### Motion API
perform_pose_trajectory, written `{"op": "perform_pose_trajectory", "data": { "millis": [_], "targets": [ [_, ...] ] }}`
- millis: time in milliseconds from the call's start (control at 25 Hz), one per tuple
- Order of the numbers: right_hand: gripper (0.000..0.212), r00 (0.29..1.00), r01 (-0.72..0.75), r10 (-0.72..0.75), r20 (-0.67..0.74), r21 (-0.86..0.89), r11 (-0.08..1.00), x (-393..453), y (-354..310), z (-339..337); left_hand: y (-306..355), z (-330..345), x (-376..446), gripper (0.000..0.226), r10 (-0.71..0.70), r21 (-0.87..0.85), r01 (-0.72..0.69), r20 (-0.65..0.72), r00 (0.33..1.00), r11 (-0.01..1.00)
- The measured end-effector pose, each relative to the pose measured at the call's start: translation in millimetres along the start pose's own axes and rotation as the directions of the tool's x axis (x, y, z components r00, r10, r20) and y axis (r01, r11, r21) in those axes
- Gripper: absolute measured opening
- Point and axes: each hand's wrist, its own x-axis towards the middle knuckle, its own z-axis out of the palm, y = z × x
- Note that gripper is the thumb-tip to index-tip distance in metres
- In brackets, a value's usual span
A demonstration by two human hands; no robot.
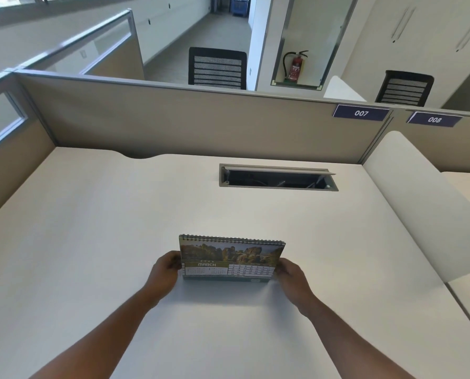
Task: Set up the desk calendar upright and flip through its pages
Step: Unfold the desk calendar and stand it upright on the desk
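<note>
An office cubicle with beige partition walls (201,124) encloses a pale desk (91,228), and number tags 007 (361,113) and 008 (434,119) hang on the partition's top edge. A cable slot (277,179) with a raised lid is cut into the desk near the back; what lies inside is too dark to make out. The calendar (229,259) stands upright on the desk near the front middle, spiral binding on top, showing a rocky landscape photo above the word MARCH. Its small date grids are blurred. The left hand (166,272) pinches the calendar's left edge, and the right hand (290,274) pinches its right edge; the fingers behind the calendar are hidden. Both forearms run off the bottom of the view.
</note>
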Motion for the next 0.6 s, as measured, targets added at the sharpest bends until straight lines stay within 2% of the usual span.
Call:
{"op": "perform_pose_trajectory", "data": {
  "millis": [80, 160, 280, 440, 600],
  "targets": [
    [0.039, 0.996, -0.053, 0.066, -0.056, 0.205, 0.977, 2.2, -7.6, 0.1, 2.5, -4.5, 4.1, 0.025, -0.024, -0.105, 0.021, -0.036, 0.999, 0.994],
    [0.032, 0.995, -0.094, 0.101, -0.006, 0.318, 0.943, 4.6, -15.9, 1.4, 6.3, -4.5, 5.7, 0.029, -0.027, -0.195, 0.027, 0.000, 1.000, 0.980],
    [0.026, 0.992, -0.120, 0.099, 0.075, 0.381, 0.917, 10.1, -24.3, 4.8, 4.7, -6.4, 7.8, 0.033, -0.011, -0.241, 0.003, -0.029, 1.000, 0.970],
    [0.024, 0.986, -0.159, 0.123, 0.112, 0.423, 0.892, 26.3, -39.2, 12.3, 5.4, -21.1, 16.6, 0.028, -0.039, -0.256, 0.019, -0.073, 0.997, 0.966],
    [0.027, 0.976, -0.211, 0.161, 0.146, 0.460, 0.863, 52.4, -65.0, 33.3, 16.8, -37.0, 38.7, 0.026, -0.103, -0.303, 0.041, -0.190, 0.976, 0.952]
  ]
}}
